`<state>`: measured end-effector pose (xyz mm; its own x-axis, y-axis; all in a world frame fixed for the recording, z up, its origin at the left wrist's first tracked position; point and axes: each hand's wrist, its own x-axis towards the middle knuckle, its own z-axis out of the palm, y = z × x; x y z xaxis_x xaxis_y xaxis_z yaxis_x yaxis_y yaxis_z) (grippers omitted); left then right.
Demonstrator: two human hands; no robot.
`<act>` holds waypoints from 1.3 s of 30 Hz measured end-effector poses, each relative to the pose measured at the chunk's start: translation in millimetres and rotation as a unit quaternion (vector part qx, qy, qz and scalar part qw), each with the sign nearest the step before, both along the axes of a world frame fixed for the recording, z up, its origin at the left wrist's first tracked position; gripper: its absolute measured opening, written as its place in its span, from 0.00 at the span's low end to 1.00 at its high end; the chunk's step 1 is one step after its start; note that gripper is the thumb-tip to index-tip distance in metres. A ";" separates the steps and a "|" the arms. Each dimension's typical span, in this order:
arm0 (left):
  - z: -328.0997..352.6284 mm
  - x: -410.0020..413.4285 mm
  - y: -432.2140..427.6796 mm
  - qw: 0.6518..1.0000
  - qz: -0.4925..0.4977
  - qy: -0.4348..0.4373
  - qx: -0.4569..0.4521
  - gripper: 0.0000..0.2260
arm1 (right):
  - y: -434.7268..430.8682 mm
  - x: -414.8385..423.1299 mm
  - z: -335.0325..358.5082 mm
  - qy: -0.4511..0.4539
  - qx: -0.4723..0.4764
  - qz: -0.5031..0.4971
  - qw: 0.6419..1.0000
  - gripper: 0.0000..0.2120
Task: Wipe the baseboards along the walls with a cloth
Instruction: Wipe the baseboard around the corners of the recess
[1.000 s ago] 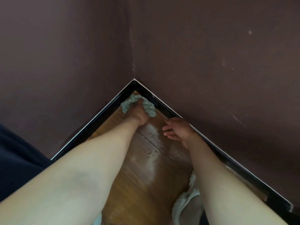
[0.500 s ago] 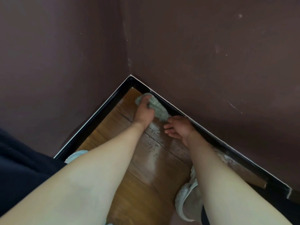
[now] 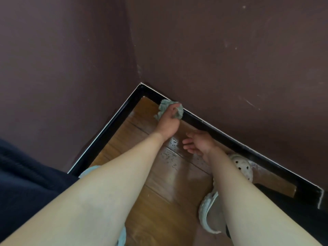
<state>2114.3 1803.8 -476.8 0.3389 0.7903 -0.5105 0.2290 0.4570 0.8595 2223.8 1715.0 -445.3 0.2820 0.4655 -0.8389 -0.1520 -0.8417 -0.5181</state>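
Left hand [image 3: 167, 124] is out in front at the centre of the frame, fingers curled round a bunched grey-green cloth [image 3: 164, 104], and that cloth sits right up against the black baseboard [image 3: 230, 139] on the right-hand wall, just to the right of the corner. Tufts of cloth stick out above and on both sides of the knuckles. The right hand [image 3: 198, 143] is just below and to the right, apart from the left, fingers loose and spread, pointing toward the left of the frame, with nothing in it. It lies close beside the same baseboard, though I cannot tell whether it touches it or the floor. Both bare forearms run down to the bottom corners of the frame. Under them is a glossy wooden floor [image 3: 159, 201], with a shiny speckled patch between the two wrists. A pale clog with holes in its toe [image 3: 242, 166] shows on either side of the right forearm, and a sliver of pale blue footwear [image 3: 87, 172] peeks out beside the left arm. A second black baseboard [image 3: 110, 132] with a thin white top edge runs down the left wall to meet the first at the corner. Dull maroon walls [image 3: 230, 59], scuffed in places, fill the upper frame, and dark navy fabric [image 3: 26, 183] fills the lower left.
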 end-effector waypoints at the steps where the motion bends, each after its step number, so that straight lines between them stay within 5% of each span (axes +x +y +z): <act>1: 2.1 -0.6 3.8 0.999 0.052 -0.017 -0.002 0.27 | -1.6 0.6 -0.7 0.000 0.001 0.001 1.000 0.19; 6: 12.7 -23.9 54.8 0.978 0.204 0.002 -0.047 0.24 | -7.3 9.3 -1.2 -0.003 0.002 -0.003 1.000 0.17; 10: 9.3 -11.2 43.9 0.989 0.138 -0.018 -0.052 0.33 | -4.2 12.8 0.6 -0.002 -0.001 -0.012 1.000 0.16; 16: -22.1 8.9 -0.1 0.999 0.015 -0.029 -0.018 0.32 | 6.3 0.5 3.0 0.006 0.009 0.000 1.000 0.18; 20: -2.5 2.7 14.8 0.993 0.121 -0.013 -0.009 0.20 | 2.7 1.2 7.5 -0.002 0.003 0.016 1.000 0.16; 23: 11.8 -5.2 38.2 0.979 0.201 -0.012 -0.013 0.22 | -1.7 7.0 12.2 -0.009 0.001 0.013 1.000 0.15; 27: 10.2 -1.4 37.8 0.989 0.141 0.026 -0.036 0.26 | -11.7 11.4 12.9 -0.014 0.000 -0.014 1.000 0.15; 33: 10.7 24.9 -18.1 0.997 -0.075 0.033 -0.004 0.24 | -43.5 -3.0 6.3 0.004 -0.011 -0.052 0.999 0.15; 39: 38.8 21.1 -30.7 0.999 -0.038 0.026 0.010 0.19 | -74.3 -8.5 36.3 -0.014 0.006 -0.040 0.999 0.05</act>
